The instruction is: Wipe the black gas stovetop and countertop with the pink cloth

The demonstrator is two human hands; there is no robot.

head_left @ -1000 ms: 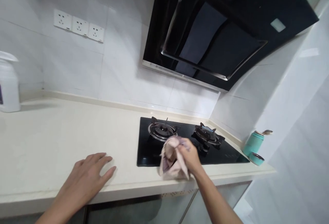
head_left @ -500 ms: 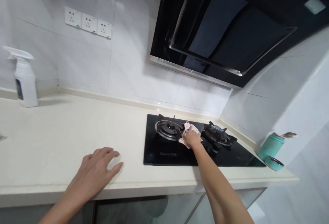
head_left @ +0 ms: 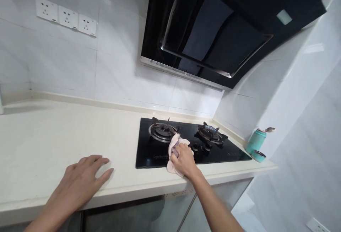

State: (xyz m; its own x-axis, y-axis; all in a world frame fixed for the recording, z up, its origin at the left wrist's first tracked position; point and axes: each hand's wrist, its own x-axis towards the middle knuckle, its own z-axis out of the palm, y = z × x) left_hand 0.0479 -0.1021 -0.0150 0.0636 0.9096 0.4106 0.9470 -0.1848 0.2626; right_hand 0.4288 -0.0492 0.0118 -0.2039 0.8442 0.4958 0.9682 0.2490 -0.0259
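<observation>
My right hand (head_left: 183, 160) is closed on a crumpled pale pink cloth (head_left: 173, 146) and presses it onto the black glass gas hob (head_left: 149, 152), at its front edge between the two burners. The left burner (head_left: 162, 131) and the right burner (head_left: 211, 135) lie just behind the hand. My left hand (head_left: 81, 177) lies flat on the cream countertop (head_left: 53, 136) near its front edge, fingers spread, holding nothing.
A black range hood (head_left: 213, 26) hangs over the hob. A teal flask (head_left: 255, 141) with its lid (head_left: 258, 156) beside it stands at the counter's right end. Three wall sockets (head_left: 66, 17) sit on the tiled wall. Cabinet doors run below the counter.
My right hand has drawn the cloth back from between the burners toward the hob's front edge. The view has swung right, so the spray bottle has left the frame. My left hand stays put.
</observation>
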